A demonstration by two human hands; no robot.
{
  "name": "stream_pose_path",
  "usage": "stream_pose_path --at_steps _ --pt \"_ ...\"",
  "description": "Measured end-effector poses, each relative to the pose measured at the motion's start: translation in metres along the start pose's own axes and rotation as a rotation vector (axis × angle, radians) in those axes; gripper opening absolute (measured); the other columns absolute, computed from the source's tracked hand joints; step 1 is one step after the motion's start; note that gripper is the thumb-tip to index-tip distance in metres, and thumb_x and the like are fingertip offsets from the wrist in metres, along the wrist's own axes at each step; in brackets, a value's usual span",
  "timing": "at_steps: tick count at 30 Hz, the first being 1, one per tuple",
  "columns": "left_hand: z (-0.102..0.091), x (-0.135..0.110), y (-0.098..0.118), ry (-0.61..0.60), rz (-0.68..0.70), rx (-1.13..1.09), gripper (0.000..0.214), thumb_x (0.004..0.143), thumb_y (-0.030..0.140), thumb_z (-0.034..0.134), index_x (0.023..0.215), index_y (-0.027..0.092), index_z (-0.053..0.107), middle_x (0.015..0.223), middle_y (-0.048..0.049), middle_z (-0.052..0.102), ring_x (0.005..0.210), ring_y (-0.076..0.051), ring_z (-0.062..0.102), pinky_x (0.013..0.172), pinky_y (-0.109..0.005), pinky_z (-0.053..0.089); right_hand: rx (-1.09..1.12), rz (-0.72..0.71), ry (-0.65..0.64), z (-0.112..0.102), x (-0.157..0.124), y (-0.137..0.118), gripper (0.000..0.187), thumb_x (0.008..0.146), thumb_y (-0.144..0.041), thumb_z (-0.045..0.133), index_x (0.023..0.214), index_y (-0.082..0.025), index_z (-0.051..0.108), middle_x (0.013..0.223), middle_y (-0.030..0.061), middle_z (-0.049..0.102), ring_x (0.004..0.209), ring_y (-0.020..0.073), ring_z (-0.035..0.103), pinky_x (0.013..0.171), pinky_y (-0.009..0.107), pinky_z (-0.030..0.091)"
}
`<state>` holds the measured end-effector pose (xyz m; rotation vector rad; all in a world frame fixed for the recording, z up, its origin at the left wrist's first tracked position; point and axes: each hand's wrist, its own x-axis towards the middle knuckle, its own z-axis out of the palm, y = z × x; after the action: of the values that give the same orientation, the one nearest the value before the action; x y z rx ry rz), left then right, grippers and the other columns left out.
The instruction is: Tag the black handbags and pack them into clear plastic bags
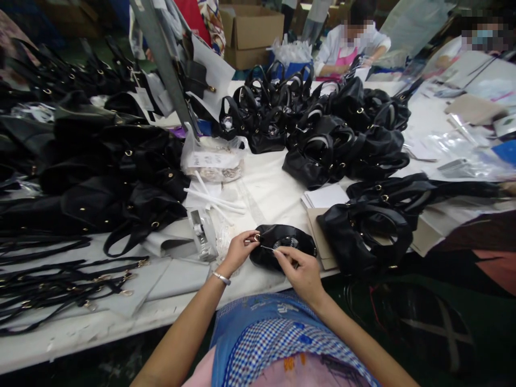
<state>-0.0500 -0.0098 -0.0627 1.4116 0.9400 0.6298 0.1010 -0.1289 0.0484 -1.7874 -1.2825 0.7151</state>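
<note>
A small black handbag (298, 236) lies on the white table right in front of me. At the bag's left end, my left hand (242, 248) pinches its gold ring (257, 237) between thumb and fingertips. Over the bag's front side, my right hand (299, 269) is closed in a pinch on one end of a thin pale strip (267, 247). That strip reaches across toward the ring; whether it passes through the ring is too small to tell. Clear plastic wrap shows in the bag's opening.
Black handbags stand in a group (322, 140) ahead, and more are piled at left (100, 166). Black straps (72, 285) with gold clasps lie front left. A plastic bag of chains (217, 161), white sticks (213, 199) and a tape dispenser (200, 234) sit nearby. A metal post (165, 64) rises beyond. A co-worker (350, 43) sits opposite.
</note>
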Motion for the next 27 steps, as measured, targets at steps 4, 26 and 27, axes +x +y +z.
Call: stream_pose_path --at_steps 4,26,27 --pt "0.002 -0.002 0.002 0.041 -0.008 -0.023 0.031 0.075 0.025 0.065 0.105 0.016 0.069 0.102 -0.0089 0.072 0.089 -0.019 0.066 0.08 -0.032 0.054 -0.098 -0.086 0.042 0.014 0.013 0.003 0.026 0.091 -0.037 0.053 0.091 -0.019 0.072 0.063 0.0003 0.062 0.052 0.0117 0.048 0.058 0.024 0.04" --pt "-0.016 -0.026 -0.011 0.217 0.079 0.27 0.018 0.086 0.033 0.058 0.092 0.022 0.072 0.096 -0.0056 0.072 0.088 -0.02 0.065 0.075 -0.03 0.051 0.221 0.168 -0.443 0.012 0.019 0.016 0.042 0.086 -0.039 0.06 0.123 -0.022 0.052 0.098 0.0047 0.068 0.086 0.0162 0.064 0.074 0.027 0.05" --pt "-0.017 -0.029 -0.008 0.23 0.067 0.26 0.019 0.087 0.034 0.057 0.093 0.022 0.071 0.095 -0.0058 0.071 0.087 -0.02 0.065 0.073 -0.029 0.05 0.297 0.187 -0.484 0.01 0.017 0.019 0.045 0.083 -0.036 0.063 0.124 -0.022 0.05 0.105 0.0057 0.067 0.092 0.0164 0.064 0.078 0.028 0.051"
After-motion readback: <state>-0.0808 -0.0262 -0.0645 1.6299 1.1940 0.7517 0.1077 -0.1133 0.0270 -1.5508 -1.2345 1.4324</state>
